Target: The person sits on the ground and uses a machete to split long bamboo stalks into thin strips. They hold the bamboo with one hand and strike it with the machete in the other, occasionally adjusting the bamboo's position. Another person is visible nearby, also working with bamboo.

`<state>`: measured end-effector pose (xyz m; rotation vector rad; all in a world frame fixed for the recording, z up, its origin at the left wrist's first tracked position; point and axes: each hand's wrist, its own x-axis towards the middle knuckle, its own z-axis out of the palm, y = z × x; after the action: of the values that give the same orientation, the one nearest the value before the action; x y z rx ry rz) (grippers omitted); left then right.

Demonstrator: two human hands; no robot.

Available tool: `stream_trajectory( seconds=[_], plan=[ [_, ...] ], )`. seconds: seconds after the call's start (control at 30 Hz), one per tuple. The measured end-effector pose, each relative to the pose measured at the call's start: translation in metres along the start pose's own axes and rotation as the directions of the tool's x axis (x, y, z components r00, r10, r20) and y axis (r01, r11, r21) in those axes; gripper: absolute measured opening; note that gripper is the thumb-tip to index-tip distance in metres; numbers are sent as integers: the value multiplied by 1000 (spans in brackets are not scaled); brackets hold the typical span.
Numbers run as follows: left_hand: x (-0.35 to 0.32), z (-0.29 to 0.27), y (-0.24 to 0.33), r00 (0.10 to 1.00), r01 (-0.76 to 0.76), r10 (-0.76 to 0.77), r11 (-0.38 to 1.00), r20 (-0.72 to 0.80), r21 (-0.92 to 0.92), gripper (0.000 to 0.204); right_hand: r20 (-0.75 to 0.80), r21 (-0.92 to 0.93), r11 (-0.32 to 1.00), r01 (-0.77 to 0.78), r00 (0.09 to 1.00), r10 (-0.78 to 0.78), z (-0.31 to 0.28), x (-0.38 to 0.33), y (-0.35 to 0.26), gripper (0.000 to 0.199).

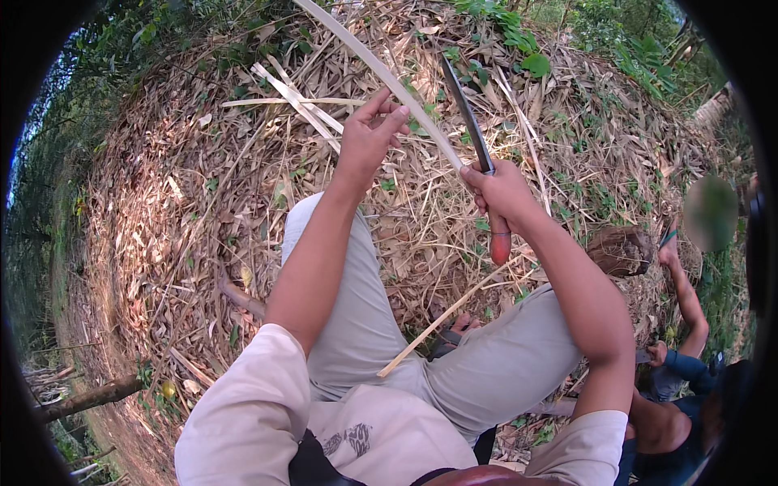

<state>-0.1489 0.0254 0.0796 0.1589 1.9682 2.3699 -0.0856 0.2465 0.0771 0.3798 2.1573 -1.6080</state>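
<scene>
My right hand (506, 194) is wrapped around the orange-red handle (501, 243) of a long dark-bladed knife (466, 109), whose blade points away from me. The same hand pinches the near end of a long pale strip (395, 83), which looks like split bamboo or cane. This strip curves up and left beyond the top of the view. My left hand (373, 138) is raised beside the strip with thumb and forefinger apart, its other fingers bent. Its thumb tip is at the strip's edge; whether it touches cannot be made out.
Several pale strips (296, 101) lie crossed on the leaf litter (194, 211) at far left. Another thin strip (442, 318) rests across my lap. A cut log (620, 251) lies at right, near a seated person (664, 425) holding a blade. A branch (93, 398) protrudes at lower left.
</scene>
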Motion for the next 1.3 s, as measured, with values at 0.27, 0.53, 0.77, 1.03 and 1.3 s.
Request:
stream_trajectory(
  seconds=[0.27, 0.53, 0.77, 1.03, 1.3],
  plan=[
    [1, -3, -5, 1000, -21, 20, 998, -15, -59, 44, -38, 82, 996, 24, 999, -21, 5, -4, -4, 20],
    [4, -7, -4, 992, -1, -11, 996, -127, -92, 44, -45, 92, 996, -12, 999, 16, 4, -3, -7, 18],
    [8, -17, -7, 965, 110, -142, 982, -221, -154, 45, -24, 226, 974, 32, 999, -27, 3, 1, -3, 19],
    [11, -27, -13, 929, 233, -291, 940, -230, -249, 19, -90, 326, 931, 166, 985, -144, -8, -3, -15, 21],
    [10, -30, -10, 916, 381, -384, 923, -115, -50, 21, -154, 385, 877, 288, 957, -247, -25, 0, -17, 22]
  ],
)
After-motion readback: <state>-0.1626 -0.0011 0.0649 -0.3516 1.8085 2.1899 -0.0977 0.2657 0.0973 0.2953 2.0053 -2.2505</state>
